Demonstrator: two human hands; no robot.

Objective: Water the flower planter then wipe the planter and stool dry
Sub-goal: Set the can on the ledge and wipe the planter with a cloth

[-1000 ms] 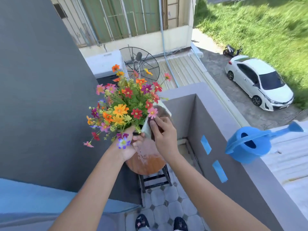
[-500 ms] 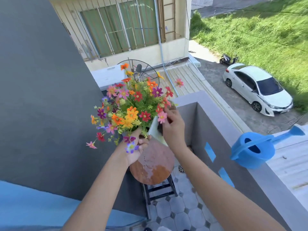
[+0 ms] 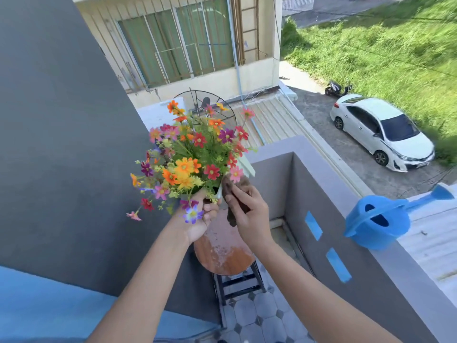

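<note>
Planter (image 3: 247, 167) held lifted at frame centre above stool (image 3: 223, 253). Left hand (image 3: 200, 221) grips planter base under flowers. Right hand (image 3: 249, 214), a moment ago bare-looking at rim, now pinches brown cloth (image 3: 233, 194) against planter side. Wiping underway; stool seat looks wet. Watering can (image 3: 378, 219) parked right on ledge.

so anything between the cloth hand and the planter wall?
Nothing visible. The right hand presses the brown cloth against the planter, which the left hand holds above the wet stool. Flowers overhang nearby.
</note>
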